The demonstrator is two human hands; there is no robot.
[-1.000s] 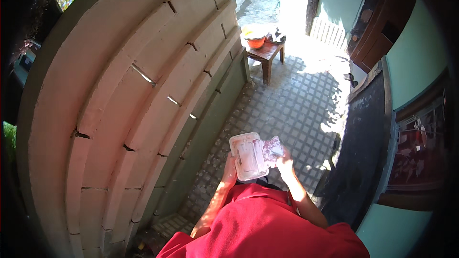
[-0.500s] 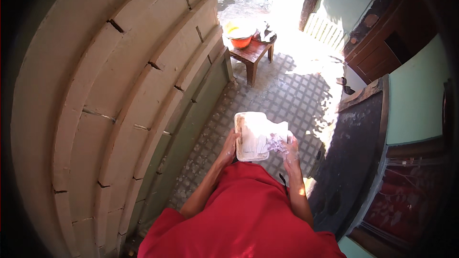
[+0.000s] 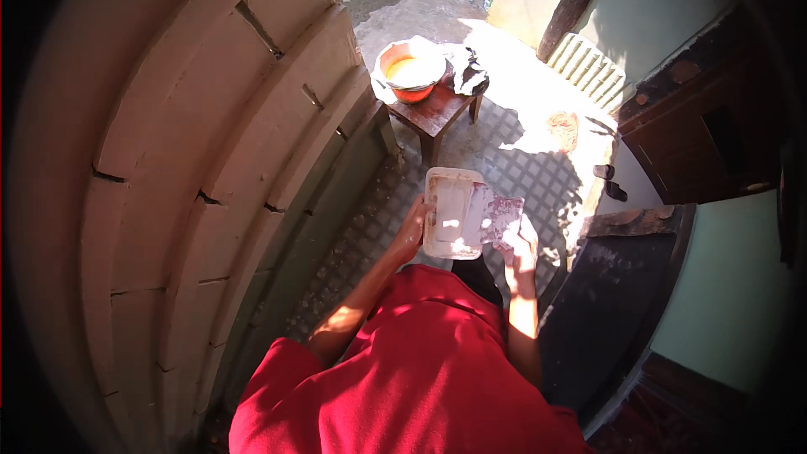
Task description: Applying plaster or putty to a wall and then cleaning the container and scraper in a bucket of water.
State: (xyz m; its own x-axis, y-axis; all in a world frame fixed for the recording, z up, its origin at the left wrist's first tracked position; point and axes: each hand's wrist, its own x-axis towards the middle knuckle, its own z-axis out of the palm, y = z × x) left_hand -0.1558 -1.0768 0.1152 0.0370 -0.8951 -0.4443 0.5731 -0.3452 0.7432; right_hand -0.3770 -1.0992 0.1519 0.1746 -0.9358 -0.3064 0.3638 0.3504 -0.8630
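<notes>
1. Whitish tray sits before the red shirt, gripped by left fingers.
2. Right fingers grip a stained flat sheet at its right edge.
3. Likely scraping; the next move needs a steady tray.

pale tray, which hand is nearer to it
Left. The left hand grips the left edge of the pale tray; the right hand is off its right edge, holding a flat stained piece that extends toward the tray.

Whitish rect. tray, smeared, rounded corners, open side up; pinkish blotchy flat pc. at its R edge.
</notes>
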